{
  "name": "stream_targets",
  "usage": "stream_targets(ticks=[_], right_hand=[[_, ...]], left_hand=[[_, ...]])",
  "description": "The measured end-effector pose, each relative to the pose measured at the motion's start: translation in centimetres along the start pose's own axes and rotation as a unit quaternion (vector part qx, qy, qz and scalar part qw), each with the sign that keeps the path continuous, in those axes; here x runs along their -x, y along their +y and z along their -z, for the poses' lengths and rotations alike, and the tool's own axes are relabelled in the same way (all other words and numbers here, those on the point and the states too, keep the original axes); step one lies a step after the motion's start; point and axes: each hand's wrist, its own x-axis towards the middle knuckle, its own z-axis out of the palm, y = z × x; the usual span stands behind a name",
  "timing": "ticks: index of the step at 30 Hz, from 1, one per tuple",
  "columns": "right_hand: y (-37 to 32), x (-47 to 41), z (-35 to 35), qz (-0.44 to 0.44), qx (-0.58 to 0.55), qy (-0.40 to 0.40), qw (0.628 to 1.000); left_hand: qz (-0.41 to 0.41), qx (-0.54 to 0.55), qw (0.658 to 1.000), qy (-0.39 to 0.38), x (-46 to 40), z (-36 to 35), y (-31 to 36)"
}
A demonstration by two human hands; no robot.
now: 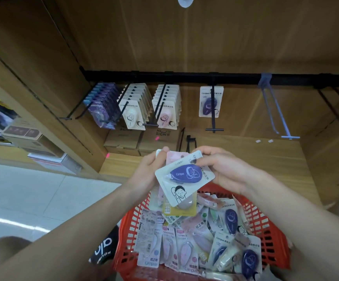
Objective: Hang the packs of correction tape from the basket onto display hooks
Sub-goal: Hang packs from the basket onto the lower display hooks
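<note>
Progress: three hooks full, navy hook (213, 110) upper centre holds one | left hand (150, 173), right hand (225, 171) fingers grasping navy pack (184, 175) | red basket (266, 226) mostly full

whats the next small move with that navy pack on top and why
Probably lift the navy pack off the stack with the right hand toward the hook holding one matching navy pack; the left hand holds the pink packs behind.
</note>
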Motion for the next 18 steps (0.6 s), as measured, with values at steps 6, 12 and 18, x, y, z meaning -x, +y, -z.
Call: stream_targets(ticks=[6,12,18], right_hand=[[-0.2,-0.7,0.1,-0.012,-0.006,0.018,1.000],[-0.4,-0.8,0.7,-0.023,0.007,0.027,0.999],[-0.3,-0.6,1.4,-0.032,0.080,0.021,0.996]], left_hand=[[0.024,0.039,0.999,-0.023,-0.7,-0.1,0.3],[0.096,0.077,0.978,-0.167,-1.1,0.2,1.2],[0.136,0.062,0.967,-0.209,-1.5,-0.4,0.9]])
